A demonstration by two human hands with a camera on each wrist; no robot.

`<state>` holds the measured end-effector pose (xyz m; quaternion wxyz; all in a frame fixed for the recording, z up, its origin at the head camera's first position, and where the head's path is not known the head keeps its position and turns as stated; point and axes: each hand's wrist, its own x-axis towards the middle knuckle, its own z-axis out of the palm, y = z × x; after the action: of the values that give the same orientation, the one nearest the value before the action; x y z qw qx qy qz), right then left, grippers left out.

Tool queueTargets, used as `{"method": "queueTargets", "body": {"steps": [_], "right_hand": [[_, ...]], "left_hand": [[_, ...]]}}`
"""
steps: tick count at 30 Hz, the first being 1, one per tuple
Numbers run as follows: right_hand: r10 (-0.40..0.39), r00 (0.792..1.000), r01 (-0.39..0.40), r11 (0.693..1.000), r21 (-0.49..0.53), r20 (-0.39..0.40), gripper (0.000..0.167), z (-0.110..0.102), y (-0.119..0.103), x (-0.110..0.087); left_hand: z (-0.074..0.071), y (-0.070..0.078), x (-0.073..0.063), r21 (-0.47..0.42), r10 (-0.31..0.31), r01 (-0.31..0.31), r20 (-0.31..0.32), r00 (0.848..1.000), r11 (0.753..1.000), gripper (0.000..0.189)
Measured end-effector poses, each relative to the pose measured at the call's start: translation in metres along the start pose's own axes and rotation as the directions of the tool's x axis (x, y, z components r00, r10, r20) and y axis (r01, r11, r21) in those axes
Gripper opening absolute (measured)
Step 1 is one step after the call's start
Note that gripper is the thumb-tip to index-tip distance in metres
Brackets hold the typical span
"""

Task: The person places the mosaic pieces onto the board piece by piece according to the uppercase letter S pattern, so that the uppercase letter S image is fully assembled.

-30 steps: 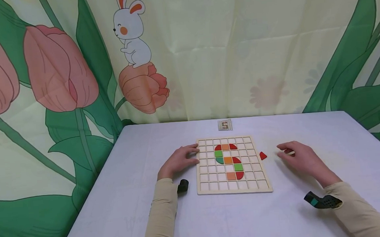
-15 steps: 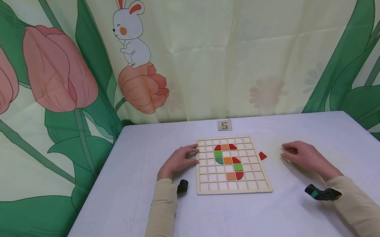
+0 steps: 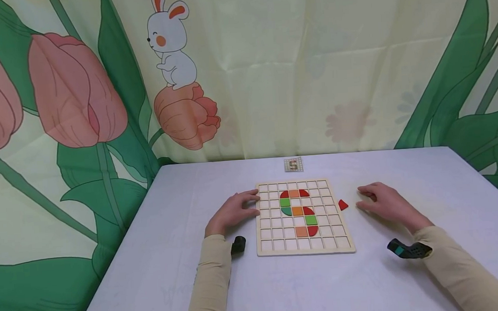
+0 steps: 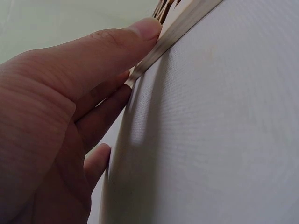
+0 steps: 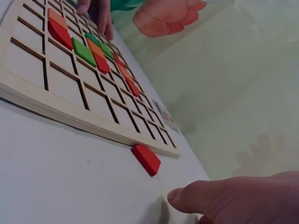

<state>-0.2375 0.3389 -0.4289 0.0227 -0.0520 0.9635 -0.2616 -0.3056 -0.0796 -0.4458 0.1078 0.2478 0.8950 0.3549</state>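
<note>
My left hand (image 3: 233, 211) rests beside a square wooden grid board (image 3: 306, 253). Its thumb (image 4: 147, 29) and fingertips touch the board's left edge, as the left wrist view shows. Red, orange and green tiles (image 3: 310, 220) sit in the grid's cells, forming an S. Just off the right edge of the board, a red quarter-round tile (image 3: 343, 205) lies on the table. To the right of that tile hovers my right hand (image 3: 384, 203), fingers loosely bent and holding nothing. In the right wrist view its thumb (image 5: 184, 198) is near the loose tile, with a gap between them.
A small card (image 3: 294, 164) printed with a coloured S pattern lies behind the board. The white-covered table (image 3: 183, 197) ends at a curtain (image 3: 265, 78) with tulips and a rabbit. Each wrist wears a black camera (image 3: 237, 245).
My right hand first drew slightly away to the right, then came back left, closer to the loose red tile. The left hand and the tiles have stayed in place.
</note>
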Motion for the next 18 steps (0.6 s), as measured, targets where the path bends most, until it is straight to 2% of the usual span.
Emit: {"method": "queueTargets", "body": {"steps": [11, 18], "right_hand": [[-0.003, 1.0, 0.003, 1.0, -0.011, -0.001, 0.065, 0.0095, -0.007, 0.0085], [-0.06, 0.998, 0.06, 0.998, -0.03, -0.007, 0.058, 0.0101, -0.0109, 0.0077]], "left_hand": [[0.001, -0.0003, -0.0003, -0.011, -0.012, 0.012, -0.003, 1.0, 1.0, 0.047], [0.0004, 0.0011, -0.0002, 0.008, -0.012, 0.012, -0.008, 1.0, 1.0, 0.047]]}}
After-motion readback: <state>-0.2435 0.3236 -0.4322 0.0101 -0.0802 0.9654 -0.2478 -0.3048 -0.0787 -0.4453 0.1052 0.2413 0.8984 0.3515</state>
